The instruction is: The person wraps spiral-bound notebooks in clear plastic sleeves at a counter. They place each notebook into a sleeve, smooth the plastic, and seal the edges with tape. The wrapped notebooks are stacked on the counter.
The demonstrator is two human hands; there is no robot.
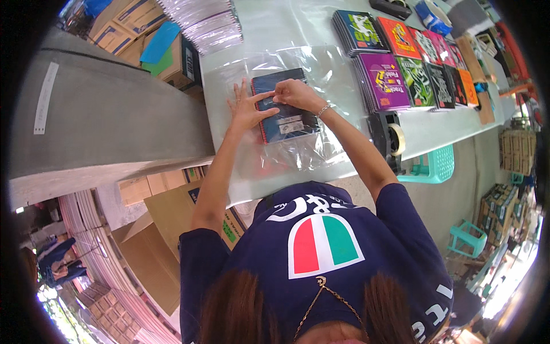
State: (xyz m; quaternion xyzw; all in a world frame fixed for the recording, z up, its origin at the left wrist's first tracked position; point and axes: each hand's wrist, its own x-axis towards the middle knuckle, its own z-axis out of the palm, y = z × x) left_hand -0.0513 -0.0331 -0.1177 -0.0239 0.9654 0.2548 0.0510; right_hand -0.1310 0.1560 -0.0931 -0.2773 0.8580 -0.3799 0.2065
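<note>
A dark blue spiral notebook with a red coil along its left side lies on the table, in or under clear plastic wrap; I cannot tell which. My left hand spreads its fingers over the notebook's left edge, thumb and index finger resting on the cover. Just right of it, over the upper part of the cover, my right hand is closed in a pinch. What its fingertips hold, if anything, is too small to make out. A white label shows on the lower part of the notebook.
Stacks of colourful spiral notebooks stand right of the plastic. A tape dispenser sits at the table's right front edge. More wrapped notebooks are piled at the far left. A grey pillar borders the table's left side.
</note>
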